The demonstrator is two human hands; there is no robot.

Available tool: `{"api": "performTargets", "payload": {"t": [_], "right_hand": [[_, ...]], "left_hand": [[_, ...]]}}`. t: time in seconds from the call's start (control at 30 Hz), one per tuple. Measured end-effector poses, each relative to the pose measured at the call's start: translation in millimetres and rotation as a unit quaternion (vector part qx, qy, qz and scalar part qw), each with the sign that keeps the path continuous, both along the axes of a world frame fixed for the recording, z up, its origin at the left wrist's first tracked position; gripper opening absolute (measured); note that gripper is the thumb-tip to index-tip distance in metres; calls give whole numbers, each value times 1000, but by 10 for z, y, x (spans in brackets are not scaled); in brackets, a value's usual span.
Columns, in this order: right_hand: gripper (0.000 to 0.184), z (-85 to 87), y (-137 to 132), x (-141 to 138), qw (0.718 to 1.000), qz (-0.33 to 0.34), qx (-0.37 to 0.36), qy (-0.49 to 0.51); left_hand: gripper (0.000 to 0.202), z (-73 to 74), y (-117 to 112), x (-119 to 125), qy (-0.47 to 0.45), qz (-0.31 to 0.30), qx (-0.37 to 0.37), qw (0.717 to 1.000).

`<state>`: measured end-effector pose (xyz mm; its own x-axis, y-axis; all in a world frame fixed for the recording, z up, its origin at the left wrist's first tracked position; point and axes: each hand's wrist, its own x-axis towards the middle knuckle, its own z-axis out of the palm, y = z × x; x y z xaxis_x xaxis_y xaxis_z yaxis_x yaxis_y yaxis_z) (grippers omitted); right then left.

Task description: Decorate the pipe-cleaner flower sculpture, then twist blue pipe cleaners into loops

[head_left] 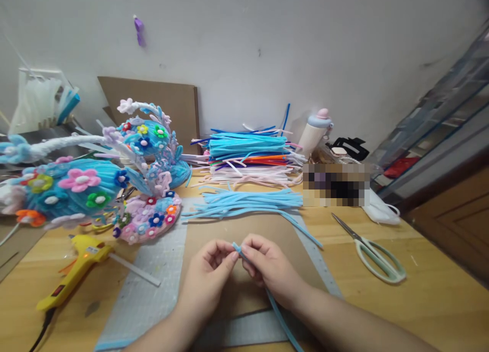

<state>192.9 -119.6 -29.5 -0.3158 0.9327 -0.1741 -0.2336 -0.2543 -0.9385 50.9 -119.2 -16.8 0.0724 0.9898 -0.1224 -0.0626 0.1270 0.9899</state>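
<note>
While both sets of fingertips are pinching together over the middle of the brown cardboard sheet point(237, 229), the left hand point(208, 270) and the right hand point(269, 268) are closing on the near-top end of one light blue pipe cleaner point(277, 308). Its upper tip is sitting between the two thumbs and forefingers, and its long axis is running diagonally, pointing up and left at the fingers and trailing down and right under the right wrist toward the bottom edge. Under the cardboard one grey cutting mat point(153, 275) is lying on the wooden table point(439, 291). Just beyond the hands a loose bundle of light blue pipe cleaners point(248, 201) is lying roughly left to right; too many to count. Behind it one stacked pile of mixed colours point(248, 156) is resting. One pair of scissors point(372, 252) is lying to the right, blades pointing up-left. One yellow glue gun point(74, 270) is lying to the left, near two flowered pipe-cleaner pieces point(76, 186).
</note>
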Motion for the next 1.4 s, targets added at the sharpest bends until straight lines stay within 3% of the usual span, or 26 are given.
{"api": "performTargets", "payload": {"t": [0.27, 0.6, 0.77, 0.9, 1.0, 1.1, 1.23, 1.3, 1.4], "right_hand": [[34, -22, -16, -40, 999, -8, -10, 51], [32, -37, -11, -18, 1000, 10, 1, -19], [33, -43, -24, -15, 999, 12, 43, -26], [34, -30, -35, -12, 1000, 24, 14, 9], [29, 9, -45, 0, 996, 44, -47, 65], [23, 55, -44, 22, 985, 54, -120, 113], [23, 94, -29, 41, 980, 54, -145, 126], [26, 98, -20, 41, 982, 62, -127, 122], [28, 101, -3, 52, 984, 81, -109, 113]], "left_hand": [[25, -27, 6, -7, -27, 18, 4, 999], [19, -102, 14, -12, -37, 3, 8, 999], [15, -117, -18, -9, -24, -7, 28, 999], [10, -133, -60, -42, 42, -25, 86, 995], [11, -138, -87, -96, 137, -71, 233, 960], [29, -135, -101, -148, 232, -121, 377, 888], [36, -130, -103, -178, 381, -92, 438, 809], [32, -118, -97, -185, 412, -77, 434, 798], [28, -57, -70, -203, 375, -102, 386, 837]]}}
